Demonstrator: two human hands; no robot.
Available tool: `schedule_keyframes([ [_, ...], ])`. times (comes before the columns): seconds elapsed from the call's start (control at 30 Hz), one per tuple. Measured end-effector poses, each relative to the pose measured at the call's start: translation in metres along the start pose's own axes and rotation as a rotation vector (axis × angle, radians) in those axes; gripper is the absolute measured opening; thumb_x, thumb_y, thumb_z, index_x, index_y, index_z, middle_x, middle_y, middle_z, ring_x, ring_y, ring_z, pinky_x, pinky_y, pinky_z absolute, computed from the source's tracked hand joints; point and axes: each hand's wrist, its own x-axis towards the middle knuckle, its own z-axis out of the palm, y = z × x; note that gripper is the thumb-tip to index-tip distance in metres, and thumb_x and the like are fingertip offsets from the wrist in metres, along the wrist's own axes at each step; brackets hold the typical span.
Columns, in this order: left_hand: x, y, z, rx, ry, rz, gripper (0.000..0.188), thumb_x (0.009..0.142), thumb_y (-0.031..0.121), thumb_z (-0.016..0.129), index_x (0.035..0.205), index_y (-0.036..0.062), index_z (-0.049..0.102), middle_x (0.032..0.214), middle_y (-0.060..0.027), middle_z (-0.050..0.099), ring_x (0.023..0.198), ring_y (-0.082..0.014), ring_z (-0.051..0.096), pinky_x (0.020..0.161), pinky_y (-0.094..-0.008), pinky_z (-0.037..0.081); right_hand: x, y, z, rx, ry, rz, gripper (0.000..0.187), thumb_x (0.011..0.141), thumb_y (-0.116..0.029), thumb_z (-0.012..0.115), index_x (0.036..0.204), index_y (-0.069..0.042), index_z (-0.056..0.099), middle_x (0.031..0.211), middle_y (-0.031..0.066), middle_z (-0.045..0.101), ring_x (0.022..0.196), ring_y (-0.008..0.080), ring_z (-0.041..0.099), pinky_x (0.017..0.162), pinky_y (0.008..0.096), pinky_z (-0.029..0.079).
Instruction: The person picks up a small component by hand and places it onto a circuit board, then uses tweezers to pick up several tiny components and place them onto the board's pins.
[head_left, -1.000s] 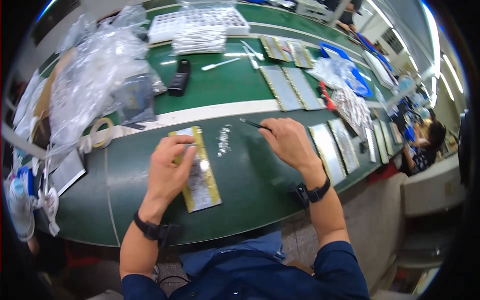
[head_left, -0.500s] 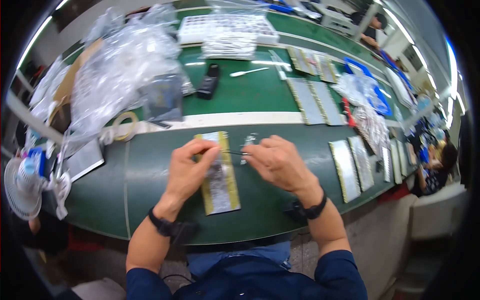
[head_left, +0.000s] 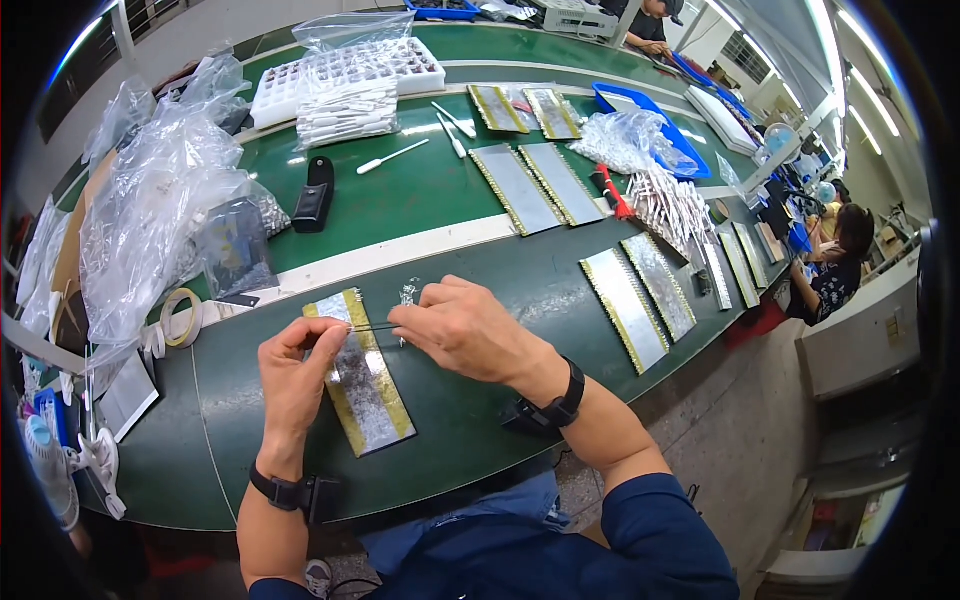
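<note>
Right in the thick of it, the right hand [head_left: 468, 332] had its fingers clamped on a pair of dark tweezers [head_left: 376, 327], the slim points aimed straight at the left hand [head_left: 290, 385]! And there the left thumb and forefinger met, tips together, right at those points; whether some tiny piece sat between them, nobody could tell. Just beneath lay a long panel [head_left: 362, 392] with yellow sides, slanting toward the near edge of the green tabletop [head_left: 480, 435], left of its middle. Close beside the panel's far right corner, partly behind the right hand, gleamed a little heap of small shiny bits [head_left: 408, 293]. Over toward the tabletop's right end, two more panels [head_left: 638, 302] lay side by side, well apart from the hands. Beyond the white strip [head_left: 400, 248], a black case [head_left: 314, 196] stood left of a lone white swab [head_left: 392, 157], while two grey panels [head_left: 535, 188] kept each other company farther right. Off to the left, near a big heap of clear plastic bags [head_left: 150, 220], rested a roll of tape [head_left: 182, 318].
</note>
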Motion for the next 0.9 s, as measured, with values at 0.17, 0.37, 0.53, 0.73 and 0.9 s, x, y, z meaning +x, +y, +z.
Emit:
schedule_keyframes([
  [0.17, -0.003, -0.001, -0.009, 0.091, 0.093, -0.046, 0.011, 0.104, 0.007, 0.08, 0.11, -0.0018, 0.082, 0.103, -0.001, 0.08, 0.093, -0.0059, 0.069, 0.085, -0.022, 0.053, 0.003, 0.002, -0.002, -0.019, 0.031, -0.028, 0.018, 0.094, -0.014, 0.085, 0.11, -0.009, 0.078, 0.079, 0.0051, 0.068, 0.078, 0.0243, 0.068, 0.073, 0.0392, 0.054],
  [0.37, 0.003, -0.005, 0.004, -0.033, 0.066, -0.041, 0.013, 0.103, 0.007, 0.082, 0.112, -0.0014, 0.084, 0.102, -0.001, 0.081, 0.09, -0.0048, 0.069, 0.082, -0.0212, 0.054, -0.002, -0.001, -0.016, -0.056, 0.039, 0.017, 0.023, 0.09, -0.011, 0.088, 0.112, -0.01, 0.08, 0.078, 0.0053, 0.064, 0.074, 0.025, 0.063, 0.07, 0.0386, 0.052],
  [0.53, 0.0, -0.004, 0.002, -0.032, 0.059, -0.07, 0.013, 0.103, 0.009, 0.083, 0.112, -0.0012, 0.084, 0.1, 0.0006, 0.08, 0.086, -0.0027, 0.066, 0.076, -0.0196, 0.051, 0.0, -0.002, -0.011, -0.04, 0.016, 0.012, 0.022, 0.09, -0.011, 0.087, 0.111, -0.011, 0.079, 0.077, 0.0045, 0.062, 0.072, 0.025, 0.061, 0.069, 0.0393, 0.051],
  [0.73, 0.001, -0.004, 0.002, -0.006, 0.051, -0.054, 0.014, 0.103, 0.01, 0.083, 0.113, -0.0002, 0.084, 0.097, 0.0021, 0.079, 0.083, -0.0016, 0.064, 0.073, -0.0191, 0.048, 0.0, -0.005, -0.01, -0.049, 0.008, 0.02, 0.021, 0.091, -0.01, 0.087, 0.11, -0.011, 0.079, 0.077, 0.0042, 0.062, 0.072, 0.0248, 0.061, 0.069, 0.0391, 0.051],
  [0.9, 0.001, -0.003, 0.002, 0.049, 0.048, -0.05, 0.014, 0.104, 0.011, 0.083, 0.112, 0.0005, 0.085, 0.095, 0.0031, 0.077, 0.083, -0.0014, 0.063, 0.072, -0.0191, 0.047, 0.0, -0.003, -0.008, -0.056, 0.009, 0.017, 0.02, 0.09, -0.01, 0.087, 0.109, -0.011, 0.079, 0.077, 0.0043, 0.062, 0.073, 0.0246, 0.061, 0.07, 0.039, 0.051],
])
